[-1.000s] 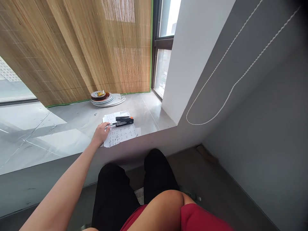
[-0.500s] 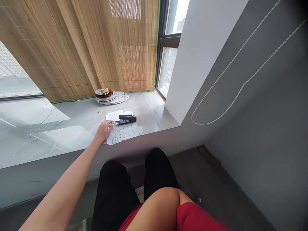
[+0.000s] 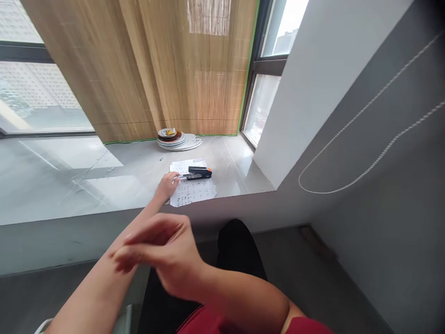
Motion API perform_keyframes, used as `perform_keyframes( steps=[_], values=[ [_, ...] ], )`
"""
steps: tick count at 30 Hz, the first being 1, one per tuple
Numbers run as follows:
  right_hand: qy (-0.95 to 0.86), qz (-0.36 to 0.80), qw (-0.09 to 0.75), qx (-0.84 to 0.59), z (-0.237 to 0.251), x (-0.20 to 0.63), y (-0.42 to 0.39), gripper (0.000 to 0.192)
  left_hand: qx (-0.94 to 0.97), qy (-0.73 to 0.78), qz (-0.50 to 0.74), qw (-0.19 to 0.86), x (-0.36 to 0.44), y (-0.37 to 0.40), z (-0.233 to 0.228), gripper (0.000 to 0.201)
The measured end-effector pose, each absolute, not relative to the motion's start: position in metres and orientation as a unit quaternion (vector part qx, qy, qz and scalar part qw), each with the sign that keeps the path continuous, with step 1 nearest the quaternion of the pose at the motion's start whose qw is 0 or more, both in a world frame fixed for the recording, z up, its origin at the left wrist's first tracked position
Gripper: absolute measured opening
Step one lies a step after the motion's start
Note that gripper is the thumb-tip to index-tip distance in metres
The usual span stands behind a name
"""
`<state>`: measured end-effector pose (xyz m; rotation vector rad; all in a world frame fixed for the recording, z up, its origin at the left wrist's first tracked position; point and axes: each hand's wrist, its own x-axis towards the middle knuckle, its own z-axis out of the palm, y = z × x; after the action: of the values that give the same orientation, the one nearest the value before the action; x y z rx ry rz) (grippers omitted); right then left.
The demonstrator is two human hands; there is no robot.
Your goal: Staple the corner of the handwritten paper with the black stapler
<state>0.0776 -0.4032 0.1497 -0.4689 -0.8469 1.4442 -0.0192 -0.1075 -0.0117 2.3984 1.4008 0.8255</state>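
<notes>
The left hand (image 3: 167, 185) pinches the black stapler (image 3: 200, 174) at its silvery left end — paper (image 3: 194, 191) beneath, plates (image 3: 174, 141) behind — while, nearer than it, the blurred right hand (image 3: 165, 257), curled, contents unclear, partly hides the left forearm (image 3: 95, 287).

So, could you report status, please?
Left hand at black, orange-ended stapler. Stapler atop handwritten white paper. Right hand hides some left forearm, not stapler.

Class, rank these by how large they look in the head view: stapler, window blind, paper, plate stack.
1. Window blind, cut off above
2. Paper, partly covered
3. Plate stack
4. Stapler
</notes>
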Motion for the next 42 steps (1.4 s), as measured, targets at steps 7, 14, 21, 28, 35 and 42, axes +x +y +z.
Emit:
perform_keyframes(
  steps=[7,14,21,28,35,42],
  values=[
    [-0.291,0.654,0.663,-0.22,0.11,0.097,-0.375,0.025,0.824,0.472,0.286,0.129,-0.018,-0.117,-0.015,0.027],
    [-0.3,0.654,0.658,-0.222,0.111,0.104,-0.383,0.015,0.823,0.474,0.286,0.13,-0.019,-0.121,-0.021,0.03],
    [-0.299,0.657,0.651,-0.234,0.106,0.107,-0.38,0.008,0.822,0.477,0.281,0.135,-0.019,-0.123,-0.021,0.029],
    [-0.289,0.679,0.629,-0.245,0.103,0.107,-0.37,0.006,0.819,0.47,0.299,0.137,-0.019,-0.123,-0.027,0.027],
    [-0.294,0.683,0.611,-0.272,0.1,0.107,-0.361,0.008,0.814,0.471,0.311,0.137,-0.018,-0.124,-0.028,0.026],
    [-0.312,0.672,0.613,-0.276,0.095,0.108,-0.355,0.015,0.813,0.475,0.306,0.137,-0.017,-0.125,-0.028,0.025]
  ],
)
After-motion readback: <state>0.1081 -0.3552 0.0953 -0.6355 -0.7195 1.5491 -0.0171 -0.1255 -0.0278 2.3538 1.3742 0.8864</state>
